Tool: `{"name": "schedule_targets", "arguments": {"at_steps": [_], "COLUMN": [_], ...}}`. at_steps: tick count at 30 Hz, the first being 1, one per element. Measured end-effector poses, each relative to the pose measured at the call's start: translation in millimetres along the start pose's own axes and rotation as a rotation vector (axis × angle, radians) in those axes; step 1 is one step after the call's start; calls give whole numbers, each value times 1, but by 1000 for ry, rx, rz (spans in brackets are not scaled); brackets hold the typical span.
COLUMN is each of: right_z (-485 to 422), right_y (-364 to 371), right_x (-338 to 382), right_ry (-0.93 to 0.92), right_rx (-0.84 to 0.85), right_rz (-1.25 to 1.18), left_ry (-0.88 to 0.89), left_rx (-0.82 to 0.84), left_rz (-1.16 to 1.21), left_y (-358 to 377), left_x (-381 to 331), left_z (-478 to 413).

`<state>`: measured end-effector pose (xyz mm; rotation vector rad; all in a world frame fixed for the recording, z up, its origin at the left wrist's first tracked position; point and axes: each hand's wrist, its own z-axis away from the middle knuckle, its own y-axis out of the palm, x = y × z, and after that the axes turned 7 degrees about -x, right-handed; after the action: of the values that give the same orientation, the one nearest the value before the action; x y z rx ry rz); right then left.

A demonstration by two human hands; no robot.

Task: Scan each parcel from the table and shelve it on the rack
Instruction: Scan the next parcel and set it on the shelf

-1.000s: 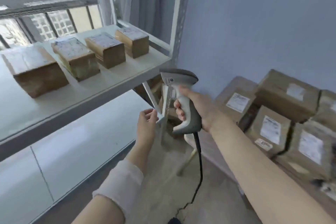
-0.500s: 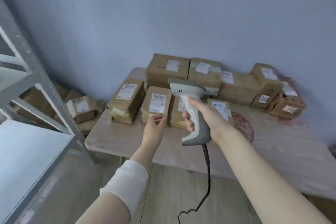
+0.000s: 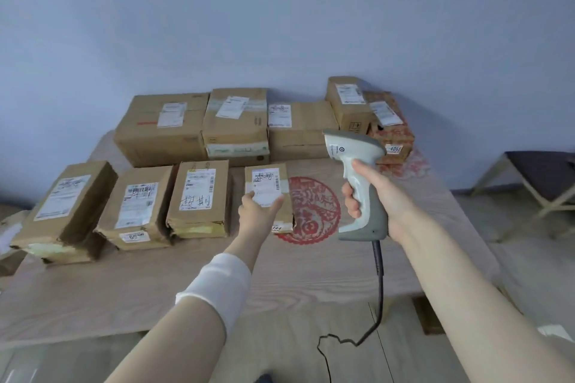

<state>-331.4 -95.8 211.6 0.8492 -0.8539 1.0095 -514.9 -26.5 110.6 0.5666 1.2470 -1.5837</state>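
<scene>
Left grip touches small parcel; right grip holds scanner above table

A single head-worn camera looks forward and down, close over the table toward the wall.

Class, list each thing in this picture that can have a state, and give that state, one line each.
Scanner: upright, gripped by the right hand, cable hanging.
Left hand: fingers spread, touching the small parcel.
Small parcel: flat on the table, label up.
Left parcel: flat, label up, wrapping torn at the near end.
</scene>
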Motion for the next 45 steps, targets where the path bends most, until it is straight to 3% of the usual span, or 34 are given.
{"name": "schedule_targets", "arguments": {"at_steps": [10,20,25,33,45], "right_z": [-97,-180,-200,-208,-192], "right_y": [9,27,30,30,18], "right_x": [25,-1,-15,-6,2], "right_ry": [8,216,291,261,236], "right_rx": [-22,24,35,77,42], "right_rz": [61,116,116,133,73], "left_ry": [-194,-442,-452,-432,-384], "left_rx": [-11,77,101,-1,129], "left_rz": [-77,12,77,204,487], "left_y": [14,35,37,46,46], "left_x": [15,58,64,56,31], "left_z": [-100,-149,-153,-143,-137]}}
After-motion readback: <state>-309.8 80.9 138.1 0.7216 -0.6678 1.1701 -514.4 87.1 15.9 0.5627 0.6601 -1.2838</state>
